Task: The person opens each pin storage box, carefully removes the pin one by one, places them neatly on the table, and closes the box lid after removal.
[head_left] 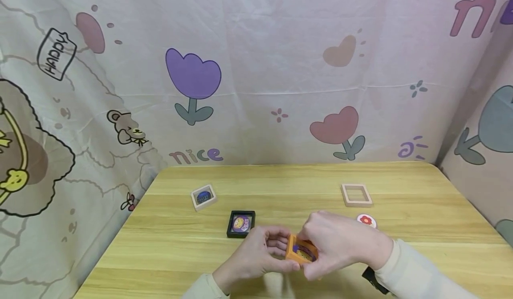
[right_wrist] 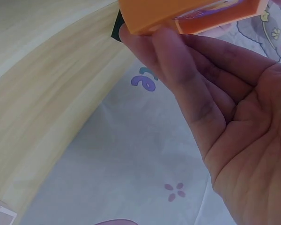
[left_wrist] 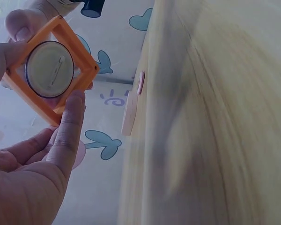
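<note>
An orange square frame [head_left: 291, 255] is held up between both hands over the front of the table. Inside it sits a round pin badge [head_left: 305, 252] with a dark blue and yellow face; the left wrist view shows the badge's back with its safety pin. My left hand [head_left: 256, 253] grips the frame's left side, thumb at the near edge and fingers behind. From the right, my right hand [head_left: 340, 242] pinches the frame's other side, its thumb near the lower corner. In the right wrist view, the fingers [right_wrist: 178, 65] touch the orange wall.
Left of centre, a black frame [head_left: 240, 235] holds a purple and yellow badge. Farther back, a pale frame [head_left: 206, 205] holds a blue badge. At the right lie another pale frame [head_left: 356, 204] and a white badge with a red flower [head_left: 366, 220]. Printed cloth [head_left: 256, 125] hangs behind the table.
</note>
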The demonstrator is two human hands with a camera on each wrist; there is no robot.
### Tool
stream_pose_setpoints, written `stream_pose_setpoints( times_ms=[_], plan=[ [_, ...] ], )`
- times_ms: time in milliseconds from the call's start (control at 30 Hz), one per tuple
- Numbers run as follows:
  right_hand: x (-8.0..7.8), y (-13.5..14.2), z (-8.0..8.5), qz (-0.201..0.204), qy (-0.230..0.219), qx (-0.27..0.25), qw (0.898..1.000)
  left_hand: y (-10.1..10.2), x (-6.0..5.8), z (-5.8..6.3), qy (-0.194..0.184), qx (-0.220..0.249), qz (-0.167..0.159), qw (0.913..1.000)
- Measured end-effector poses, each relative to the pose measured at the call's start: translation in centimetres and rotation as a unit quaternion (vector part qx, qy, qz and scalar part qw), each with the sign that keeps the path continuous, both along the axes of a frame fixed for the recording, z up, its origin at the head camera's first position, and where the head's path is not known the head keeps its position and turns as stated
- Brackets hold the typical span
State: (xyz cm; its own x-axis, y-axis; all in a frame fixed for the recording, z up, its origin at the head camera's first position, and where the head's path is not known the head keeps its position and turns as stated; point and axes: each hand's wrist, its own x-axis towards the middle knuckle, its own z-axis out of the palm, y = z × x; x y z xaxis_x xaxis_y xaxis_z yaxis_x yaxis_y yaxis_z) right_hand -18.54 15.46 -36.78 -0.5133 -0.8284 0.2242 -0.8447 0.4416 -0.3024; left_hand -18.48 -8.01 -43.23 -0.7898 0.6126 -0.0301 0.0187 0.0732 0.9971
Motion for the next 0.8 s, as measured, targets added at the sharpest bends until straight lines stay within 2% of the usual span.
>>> stream_pose_setpoints(
  times_ms=[267, 533, 800],
  plan=[
    [-0.10, 0.00, -0.03, 0.000, -0.014, 0.000, 1.000, 0.00, -0.09, -0.08, -0.019, 0.009, -0.005, 0.9998],
    [-0.15, -0.16, -0.11, 0.004, -0.001, 0.001, 1.000, -0.09, -0.14, -0.10, -0.031, 0.012, -0.012, 0.9994],
    [-0.18, 0.33, 0.38, 0.009, -0.040, -0.012, 0.999, -0.62, -0.39, -0.02, -0.025, 0.014, -0.041, 0.9987]
  ],
)
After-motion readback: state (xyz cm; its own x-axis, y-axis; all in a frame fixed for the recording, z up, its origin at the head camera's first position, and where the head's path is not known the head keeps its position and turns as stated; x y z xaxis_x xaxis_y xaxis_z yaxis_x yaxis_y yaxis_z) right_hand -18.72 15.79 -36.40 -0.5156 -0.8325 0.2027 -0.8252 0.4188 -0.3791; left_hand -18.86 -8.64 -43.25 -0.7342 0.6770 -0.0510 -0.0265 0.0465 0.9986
